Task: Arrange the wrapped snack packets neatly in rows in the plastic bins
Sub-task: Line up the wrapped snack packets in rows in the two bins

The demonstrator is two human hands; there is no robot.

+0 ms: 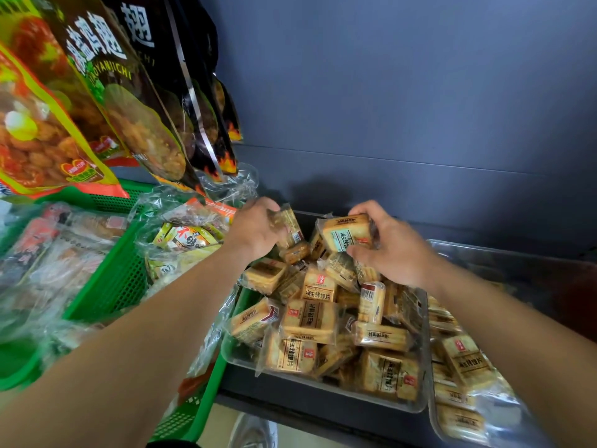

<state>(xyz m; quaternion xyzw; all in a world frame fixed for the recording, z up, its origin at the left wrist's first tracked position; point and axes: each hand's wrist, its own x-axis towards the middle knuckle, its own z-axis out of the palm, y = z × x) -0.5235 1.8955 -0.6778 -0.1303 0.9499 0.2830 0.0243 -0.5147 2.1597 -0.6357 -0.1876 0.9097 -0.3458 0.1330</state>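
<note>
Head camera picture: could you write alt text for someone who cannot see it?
A left hand and a right hand each grip a wrapped snack packet over a clear bin heaped with jumbled packets. Green baskets of other snacks sit to its left, with large snack bags hanging above them.

Hanging snack bags (135, 101) overhang the green basket (109, 286); the space above the clear bin (323, 391) is open to the dark back wall (403, 108).

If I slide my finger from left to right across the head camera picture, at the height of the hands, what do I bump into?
green basket → left hand → packet in the left hand → packet in the right hand → right hand → clear bin on the right
</note>
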